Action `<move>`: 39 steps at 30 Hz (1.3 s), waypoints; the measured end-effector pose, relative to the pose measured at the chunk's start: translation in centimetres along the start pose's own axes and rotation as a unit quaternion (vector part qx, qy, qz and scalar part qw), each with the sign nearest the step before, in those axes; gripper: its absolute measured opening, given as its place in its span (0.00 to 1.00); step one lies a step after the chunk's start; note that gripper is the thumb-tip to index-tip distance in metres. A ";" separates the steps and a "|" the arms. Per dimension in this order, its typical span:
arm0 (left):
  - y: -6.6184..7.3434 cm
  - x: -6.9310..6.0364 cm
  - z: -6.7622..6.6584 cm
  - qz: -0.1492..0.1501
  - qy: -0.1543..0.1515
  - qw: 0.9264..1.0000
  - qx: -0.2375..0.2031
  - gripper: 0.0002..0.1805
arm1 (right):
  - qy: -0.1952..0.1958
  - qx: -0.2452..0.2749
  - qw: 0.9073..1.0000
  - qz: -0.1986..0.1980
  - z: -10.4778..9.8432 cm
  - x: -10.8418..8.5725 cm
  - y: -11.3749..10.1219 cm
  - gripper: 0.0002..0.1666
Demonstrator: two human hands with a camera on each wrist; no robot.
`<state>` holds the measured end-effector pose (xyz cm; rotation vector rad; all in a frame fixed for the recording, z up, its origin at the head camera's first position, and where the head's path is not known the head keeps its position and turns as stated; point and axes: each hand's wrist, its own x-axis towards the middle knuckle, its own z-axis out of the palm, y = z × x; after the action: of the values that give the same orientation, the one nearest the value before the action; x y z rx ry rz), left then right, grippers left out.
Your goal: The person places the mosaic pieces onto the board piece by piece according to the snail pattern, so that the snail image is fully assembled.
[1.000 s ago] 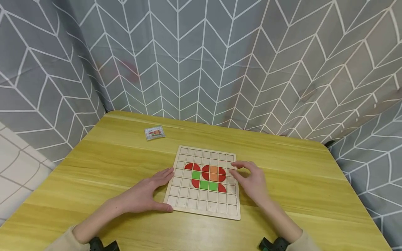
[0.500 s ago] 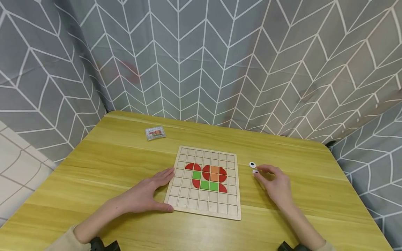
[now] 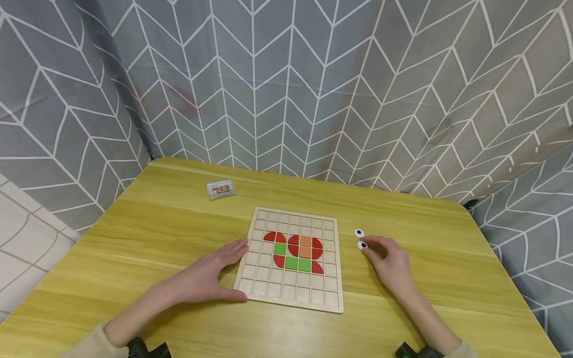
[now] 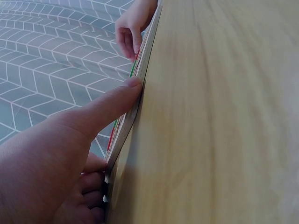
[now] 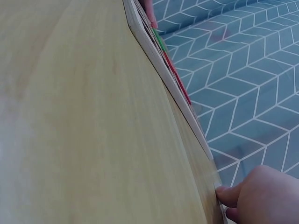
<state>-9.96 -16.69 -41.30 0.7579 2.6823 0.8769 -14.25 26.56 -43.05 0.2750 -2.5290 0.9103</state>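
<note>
In the head view, a wooden grid board (image 3: 289,293) lies on the table. In its cells sit red rounded pieces (image 3: 293,246), green squares (image 3: 291,263) and orange squares (image 3: 305,247). My left hand (image 3: 208,276) rests against the board's left side, thumb at the near corner and straight fingers along the edge. To the right of the board lie two round white eye pieces with black pupils. My right hand (image 3: 393,263) pinches the nearer eye piece (image 3: 362,245) between thumb and forefinger. The farther eye piece (image 3: 359,232) lies just beyond the fingertips.
A small picture card (image 3: 221,189) with a gridded colored figure lies toward the back left of the table (image 3: 425,223). Grey patterned curtains (image 3: 286,89) hang behind and beside the table.
My right hand has moved right, from the board's right edge to the eye pieces, uncovering them. Its thumb and forefinger have met the nearer one. The left hand and board have stayed put.
</note>
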 end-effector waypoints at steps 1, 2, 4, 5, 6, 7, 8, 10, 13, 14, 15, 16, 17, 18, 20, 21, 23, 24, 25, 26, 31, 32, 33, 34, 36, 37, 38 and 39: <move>0.0 0.0 0.0 0.000 0.000 1.000 0.000 0.62 | -0.001 0.005 1.000 0.002 0.0 0.0 0.0 0.15; 0.0 0.0 0.0 0.001 0.001 1.000 0.001 0.62 | 0.000 0.006 1.000 0.005 0.0 0.0 0.0 0.16; 0.0 0.0 0.0 0.002 0.002 1.000 0.001 0.61 | 0.001 0.004 1.000 0.009 0.1 0.0 0.0 0.16; 0.0 0.0 0.0 0.003 0.002 1.000 0.001 0.61 | 0.001 0.003 1.000 0.011 0.1 0.0 0.0 0.15; 0.0 0.0 0.0 0.003 0.002 1.000 0.000 0.61 | 0.001 0.001 1.000 0.012 0.1 0.1 0.0 0.15; 0.0 -0.1 0.0 0.003 0.003 1.000 0.001 0.61 | 0.000 -0.002 1.000 0.014 0.1 0.1 0.1 0.15; 0.0 -0.1 0.0 0.003 0.003 1.000 0.001 0.61 | -0.001 -0.007 1.000 0.013 0.1 0.1 0.1 0.15; 0.0 -0.1 0.0 0.002 0.003 1.000 0.000 0.62 | -0.004 -0.012 1.000 0.011 0.2 0.1 0.1 0.14; 0.0 -0.1 0.0 -0.001 0.002 1.000 0.000 0.62 | -0.007 -0.012 1.000 0.011 0.3 0.1 0.2 0.14; 0.0 -0.1 0.1 -0.002 0.001 1.000 -0.001 0.62 | -0.009 -0.010 1.000 0.012 0.3 0.1 0.2 0.14; 0.0 -0.1 0.1 -0.002 0.001 1.000 -0.001 0.62 | -0.010 -0.008 1.000 0.015 0.3 0.0 0.2 0.14; 0.0 -0.1 0.1 -0.003 0.000 1.000 -0.002 0.62 | -0.011 -0.006 1.000 0.017 0.3 0.0 0.2 0.15; 0.0 -0.1 0.1 -0.004 0.000 1.000 -0.002 0.62 | -0.011 -0.005 1.000 0.019 0.3 0.0 0.2 0.15; 0.0 -0.1 0.1 -0.004 0.000 1.000 -0.003 0.62 | -0.011 -0.005 1.000 0.021 0.3 0.0 0.3 0.15; 0.0 -0.1 0.1 -0.004 0.000 1.000 -0.004 0.62 | -0.010 -0.004 1.000 0.022 0.3 0.0 0.3 0.15; 0.0 0.0 0.1 -0.004 0.000 1.000 -0.005 0.62 | -0.008 -0.005 1.000 0.022 0.3 0.0 0.3 0.15; 0.0 0.0 0.1 -0.004 0.000 1.000 -0.005 0.62 | -0.007 -0.006 1.000 0.020 0.3 0.1 0.3 0.14; 0.0 0.0 0.1 -0.004 0.000 1.000 -0.006 0.62 | -0.007 -0.005 1.000 0.021 0.3 0.1 0.2 0.14; 0.0 0.0 0.1 -0.004 0.000 1.000 -0.006 0.62 | -0.007 -0.005 1.000 0.021 0.3 0.1 0.2 0.14; 0.0 0.0 0.1 -0.003 0.000 1.000 -0.007 0.62 | -0.008 -0.005 1.000 0.022 0.3 0.1 0.2 0.14; -0.1 0.0 0.1 -0.001 0.000 1.000 -0.006 0.62 | -0.015 0.001 0.999 0.030 0.2 0.0 0.2 0.15; -0.1 0.0 0.1 0.001 0.000 1.000 -0.004 0.62 | -0.014 0.002 0.999 0.030 0.2 0.0 0.2 0.16; -0.1 0.0 0.1 0.003 0.001 1.000 -0.003 0.62 | -0.014 0.002 0.999 0.029 0.2 0.0 0.2 0.16; -0.1 0.0 0.1 0.004 0.001 1.000 -0.002 0.62 | -0.012 0.001 1.000 0.028 0.2 0.1 0.2 0.16; -0.1 0.0 0.1 0.006 0.002 1.000 0.001 0.61 | -0.009 -0.001 1.000 0.024 0.2 0.1 0.2 0.15; -0.1 0.0 0.1 0.007 0.002 1.000 0.002 0.61 | -0.007 -0.003 1.000 0.023 0.3 0.1 0.2 0.15; -0.1 0.0 0.1 0.008 0.002 1.000 0.003 0.61 | -0.006 -0.004 1.000 0.023 0.3 0.1 0.2 0.14; -0.1 0.0 0.1 0.007 0.002 1.000 0.003 0.61 | -0.005 -0.006 1.000 0.024 0.3 0.1 0.2 0.14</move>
<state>-10.02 -16.72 -41.44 0.7789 2.6870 0.8759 -14.50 26.51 -43.32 0.2163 -2.5600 0.9145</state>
